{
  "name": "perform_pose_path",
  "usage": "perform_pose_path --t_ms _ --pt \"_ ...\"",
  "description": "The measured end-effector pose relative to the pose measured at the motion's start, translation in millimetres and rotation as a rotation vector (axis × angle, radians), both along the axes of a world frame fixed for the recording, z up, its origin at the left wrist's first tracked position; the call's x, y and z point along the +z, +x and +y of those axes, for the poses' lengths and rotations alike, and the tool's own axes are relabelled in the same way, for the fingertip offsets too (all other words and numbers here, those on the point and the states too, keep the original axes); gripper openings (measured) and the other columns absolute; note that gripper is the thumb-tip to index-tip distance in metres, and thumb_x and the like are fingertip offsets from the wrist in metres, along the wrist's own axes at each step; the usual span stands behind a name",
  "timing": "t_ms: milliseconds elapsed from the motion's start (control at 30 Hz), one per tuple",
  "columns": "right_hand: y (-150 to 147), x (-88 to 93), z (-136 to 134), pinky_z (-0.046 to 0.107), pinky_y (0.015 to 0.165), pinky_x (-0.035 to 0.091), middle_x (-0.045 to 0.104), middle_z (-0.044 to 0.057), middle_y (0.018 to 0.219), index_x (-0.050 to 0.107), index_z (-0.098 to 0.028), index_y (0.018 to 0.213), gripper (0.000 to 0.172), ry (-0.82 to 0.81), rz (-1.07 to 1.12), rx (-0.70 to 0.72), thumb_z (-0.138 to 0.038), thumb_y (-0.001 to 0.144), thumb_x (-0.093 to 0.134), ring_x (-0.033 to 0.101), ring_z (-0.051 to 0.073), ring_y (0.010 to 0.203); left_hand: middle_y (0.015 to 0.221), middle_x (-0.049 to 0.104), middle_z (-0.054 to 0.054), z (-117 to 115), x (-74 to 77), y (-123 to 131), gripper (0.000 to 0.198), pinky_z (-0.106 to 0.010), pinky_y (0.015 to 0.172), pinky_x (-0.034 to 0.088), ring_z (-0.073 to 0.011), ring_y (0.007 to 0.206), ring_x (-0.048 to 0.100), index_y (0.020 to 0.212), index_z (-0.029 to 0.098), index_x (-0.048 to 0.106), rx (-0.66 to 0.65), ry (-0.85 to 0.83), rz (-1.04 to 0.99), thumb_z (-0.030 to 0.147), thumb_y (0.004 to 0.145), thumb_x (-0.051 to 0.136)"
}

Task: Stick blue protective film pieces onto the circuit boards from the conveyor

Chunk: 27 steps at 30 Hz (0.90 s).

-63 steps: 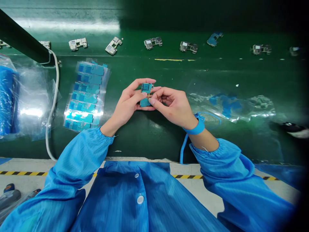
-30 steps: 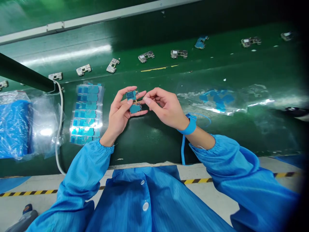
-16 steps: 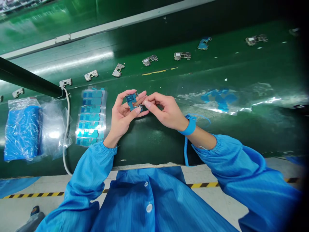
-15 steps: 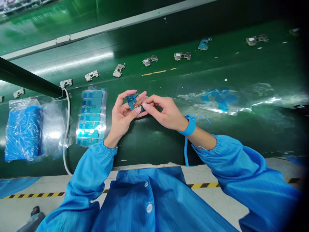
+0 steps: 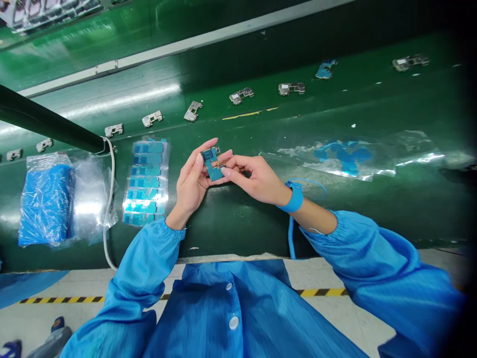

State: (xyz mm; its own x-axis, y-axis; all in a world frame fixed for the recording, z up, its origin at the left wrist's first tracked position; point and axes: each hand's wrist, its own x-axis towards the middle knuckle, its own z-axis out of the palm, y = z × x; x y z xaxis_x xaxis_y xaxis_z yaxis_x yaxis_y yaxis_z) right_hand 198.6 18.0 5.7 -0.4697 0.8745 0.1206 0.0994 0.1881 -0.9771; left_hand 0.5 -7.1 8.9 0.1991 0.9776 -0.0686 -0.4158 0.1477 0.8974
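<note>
The left hand (image 5: 192, 181) cradled a small circuit board (image 5: 211, 163) in its fingers, with the thumb pressed across the board's lower part. The right hand (image 5: 257, 181) came in from the side and pinched the board's edge between thumb and forefinger, so both hands were together on it. The board had a blue-green face and a small gold strip near its middle. A blue wrist strap (image 5: 295, 197) circled the right wrist, and its coiled cord (image 5: 291, 233) dropped toward the edge of the green conveyor belt (image 5: 231, 233). Left of the hands lay a clear bag of blue-filmed boards (image 5: 146, 181), then a white cable (image 5: 110, 199) and a wrapped blue bundle (image 5: 45, 200). Metal shields (image 5: 241, 95) lay scattered farther up the belt.
</note>
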Motion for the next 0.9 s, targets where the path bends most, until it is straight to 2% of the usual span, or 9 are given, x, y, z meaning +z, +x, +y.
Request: perform_pose_path --t_ms 100,300,467,600,667,767,833,900 --pt "0.0 -0.8 0.5 0.028 0.060 0.033 0.051 -0.005 0.068 0.068 -0.019 0.087 0.026 0.005 -0.007 -0.007 -0.037 0.107 0.068 0.040 0.011 0.062 0.143 0.082 -0.010 -0.3 2.1 0.1 0.054 -0.058 0.119 0.065 -0.0380 0.156 0.063 0.153 0.029 0.065 0.004 -0.019 -0.005 0.064 0.113 0.055" --pt "-2.1 -1.0 -0.8 0.028 0.057 0.032 0.048 -0.007 0.064 0.065 -0.020 0.084 0.027 0.087 -0.050 -0.002 -0.034 0.106 0.066 0.037 0.010 0.059 0.126 0.088 -0.008 -2.7 -1.8 3.4 0.043 -0.047 0.107 0.073 -0.0332 0.138 0.078 0.141 0.028 0.071 0.041 0.007 0.060 0.047 0.104 0.081" --pt "-3.5 -4.9 -0.6 0.028 0.055 0.033 0.051 -0.006 0.062 0.066 -0.019 0.084 0.028 0.180 -0.106 0.021 -0.034 0.107 0.065 0.040 0.009 0.055 0.126 0.088 -0.009 -2.3 -5.7 6.2 0.040 -0.040 0.095 0.076 -0.0306 0.126 0.084 0.125 0.024 0.076 0.089 -0.047 0.110 0.052 0.099 0.087" --pt "-1.4 -7.9 -3.1 0.029 0.054 0.036 0.058 -0.004 0.063 0.072 -0.019 0.090 0.021 0.251 -0.131 0.003 -0.032 0.106 0.067 0.044 0.010 0.052 0.126 0.088 -0.010 -4.9 -4.1 8.9 0.047 -0.037 0.093 0.075 -0.0308 0.122 0.085 0.118 0.021 0.076 0.126 -0.068 0.101 0.056 0.092 0.092" --pt "1.3 -12.4 -3.8 0.030 0.052 0.035 0.064 -0.002 0.066 0.075 -0.021 0.093 0.019 0.265 -0.141 -0.024 -0.032 0.106 0.069 0.046 0.011 0.051 0.128 0.087 -0.012 -5.6 -3.9 10.4 0.053 -0.040 0.091 0.074 -0.0330 0.121 0.085 0.118 0.019 0.076 0.098 -0.111 0.098 0.061 0.090 0.092" --pt "5.1 -23.7 -0.7 0.034 0.055 0.041 0.073 0.003 0.076 0.079 -0.023 0.097 0.022 0.273 -0.158 -0.028 -0.041 0.108 0.072 0.054 0.014 0.054 0.130 0.085 -0.016 -1.3 -7.5 9.8 0.065 -0.044 0.098 0.072 -0.0361 0.126 0.082 0.116 0.016 0.076 0.079 -0.121 0.064 0.069 0.083 0.094" --pt "6.2 -29.5 2.3 0.035 0.058 0.044 0.074 0.004 0.079 0.080 -0.024 0.102 0.027 0.258 -0.193 -0.040 -0.050 0.107 0.073 0.057 0.017 0.058 0.130 0.084 -0.017 4.1 -10.5 6.3 0.066 -0.046 0.100 0.071 -0.0360 0.127 0.081 0.120 0.016 0.074 0.085 -0.121 0.028 0.069 0.085 0.093" --pt "6.2 -31.6 4.9 0.035 0.061 0.047 0.071 0.003 0.079 0.080 -0.025 0.111 0.031 0.209 -0.222 -0.083 -0.055 0.107 0.072 0.059 0.019 0.062 0.122 0.085 -0.016 9.8 -12.1 0.9 0.053 -0.046 0.099 0.071 -0.0302 0.117 0.083 0.126 0.016 0.069 0.127 -0.133 0.020 0.059 0.097 0.084"
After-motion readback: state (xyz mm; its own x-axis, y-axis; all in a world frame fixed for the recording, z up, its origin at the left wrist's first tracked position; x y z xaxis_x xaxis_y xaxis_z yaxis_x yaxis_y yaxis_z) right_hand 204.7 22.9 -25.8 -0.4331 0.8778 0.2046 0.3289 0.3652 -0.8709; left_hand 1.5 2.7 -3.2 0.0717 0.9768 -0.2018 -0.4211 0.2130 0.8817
